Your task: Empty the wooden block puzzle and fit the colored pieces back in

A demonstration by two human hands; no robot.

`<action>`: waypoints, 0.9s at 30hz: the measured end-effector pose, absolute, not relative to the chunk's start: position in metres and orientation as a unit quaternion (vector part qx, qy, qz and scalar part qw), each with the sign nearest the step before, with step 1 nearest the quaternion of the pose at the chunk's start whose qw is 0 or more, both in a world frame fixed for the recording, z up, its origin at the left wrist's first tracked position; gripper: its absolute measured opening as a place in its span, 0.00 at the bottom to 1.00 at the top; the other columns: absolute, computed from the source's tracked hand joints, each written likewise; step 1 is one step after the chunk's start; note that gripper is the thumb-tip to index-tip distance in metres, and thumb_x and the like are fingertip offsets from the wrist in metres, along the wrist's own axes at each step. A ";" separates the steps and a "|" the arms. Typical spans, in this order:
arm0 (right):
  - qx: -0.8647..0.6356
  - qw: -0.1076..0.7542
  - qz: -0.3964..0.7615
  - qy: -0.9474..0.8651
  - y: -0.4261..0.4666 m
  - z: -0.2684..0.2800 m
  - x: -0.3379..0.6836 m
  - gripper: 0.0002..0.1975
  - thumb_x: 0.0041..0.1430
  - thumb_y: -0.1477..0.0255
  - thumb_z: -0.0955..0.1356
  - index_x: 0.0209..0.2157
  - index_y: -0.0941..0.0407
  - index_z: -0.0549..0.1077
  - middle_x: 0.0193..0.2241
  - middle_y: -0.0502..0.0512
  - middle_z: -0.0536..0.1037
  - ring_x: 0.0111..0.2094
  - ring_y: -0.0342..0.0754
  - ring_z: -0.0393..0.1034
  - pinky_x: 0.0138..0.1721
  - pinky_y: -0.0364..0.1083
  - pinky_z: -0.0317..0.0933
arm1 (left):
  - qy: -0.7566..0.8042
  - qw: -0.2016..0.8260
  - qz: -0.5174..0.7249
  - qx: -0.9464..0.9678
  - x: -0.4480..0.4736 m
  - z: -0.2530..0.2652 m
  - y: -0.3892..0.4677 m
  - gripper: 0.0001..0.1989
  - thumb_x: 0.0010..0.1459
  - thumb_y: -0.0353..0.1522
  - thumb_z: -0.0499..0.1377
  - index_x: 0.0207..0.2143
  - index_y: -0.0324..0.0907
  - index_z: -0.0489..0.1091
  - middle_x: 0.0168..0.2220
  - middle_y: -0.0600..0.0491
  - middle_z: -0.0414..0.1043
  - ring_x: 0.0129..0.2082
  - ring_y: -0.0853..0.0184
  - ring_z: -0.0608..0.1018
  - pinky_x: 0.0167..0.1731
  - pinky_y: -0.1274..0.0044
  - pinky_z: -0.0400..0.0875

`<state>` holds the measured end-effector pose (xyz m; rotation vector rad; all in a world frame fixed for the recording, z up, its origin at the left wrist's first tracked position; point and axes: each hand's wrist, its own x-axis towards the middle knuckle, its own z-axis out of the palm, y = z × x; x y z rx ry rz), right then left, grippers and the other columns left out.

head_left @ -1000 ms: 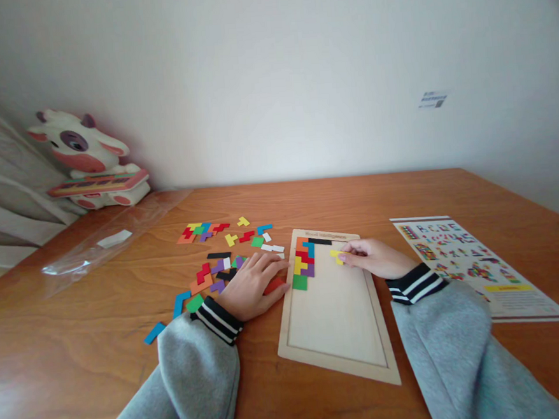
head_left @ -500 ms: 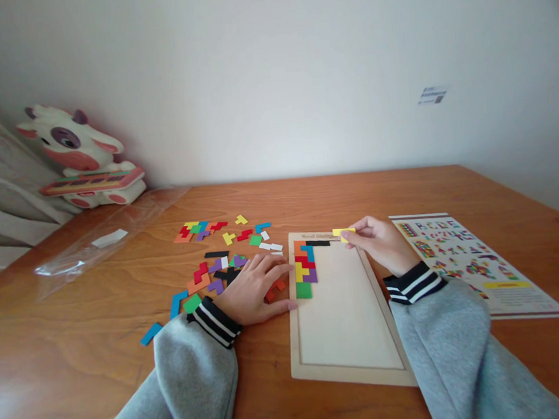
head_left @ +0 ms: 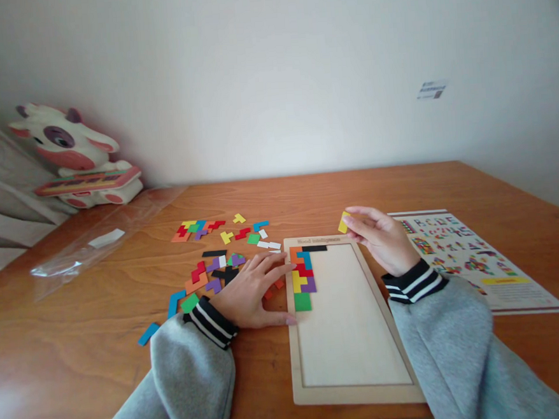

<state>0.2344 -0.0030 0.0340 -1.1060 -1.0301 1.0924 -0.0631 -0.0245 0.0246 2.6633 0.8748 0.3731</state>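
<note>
Between the thumb and fingers of my right hand is a yellow puzzle piece, raised above the top right corner of the wooden puzzle board. Part of the piece is hidden by the fingers. My left hand lies with fingers spread at the board's left rim, its fingertips touching the frame. Inside the board, a black bar lies along the top edge. Orange, blue, red, yellow and purple pieces fill the upper left, with a green square below them.
Loose coloured pieces are scattered left of the board, some under my left hand. A printed pattern sheet lies to the right. A clear plastic bag and a cow-shaped toy keyboard are at the far left.
My right hand has lifted slightly and turned the yellow piece from lying lengthwise to more upright. The board has shifted a little toward me. The left hand stays at the rim.
</note>
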 end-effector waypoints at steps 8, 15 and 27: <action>-0.504 0.466 0.503 -0.525 -0.005 0.026 0.227 0.23 0.46 0.60 0.77 0.42 0.56 0.77 0.38 0.57 0.81 0.33 0.45 0.76 0.37 0.46 0.72 | 0.310 0.150 0.110 0.932 -0.064 0.025 -0.025 0.44 0.51 0.57 0.61 0.64 0.46 0.58 0.65 0.42 0.56 0.64 0.48 0.61 0.62 0.54 0.57; -0.513 0.371 0.480 -0.607 -0.004 0.007 0.220 0.13 0.52 0.67 0.74 0.38 0.58 0.74 0.28 0.53 0.79 0.27 0.44 0.75 0.32 0.45 0.72 | 0.315 0.151 0.100 0.932 -0.064 0.025 -0.024 0.43 0.51 0.57 0.61 0.64 0.47 0.58 0.66 0.42 0.55 0.64 0.47 0.61 0.61 0.53 0.58; -0.554 0.266 0.278 -0.738 -0.005 0.008 0.217 0.09 0.57 0.65 0.69 0.31 0.57 0.77 0.25 0.52 0.79 0.25 0.44 0.70 0.28 0.43 0.62 | 0.314 0.156 0.097 0.932 -0.063 0.027 -0.025 0.43 0.52 0.57 0.61 0.65 0.48 0.57 0.66 0.43 0.54 0.64 0.47 0.61 0.61 0.53 0.58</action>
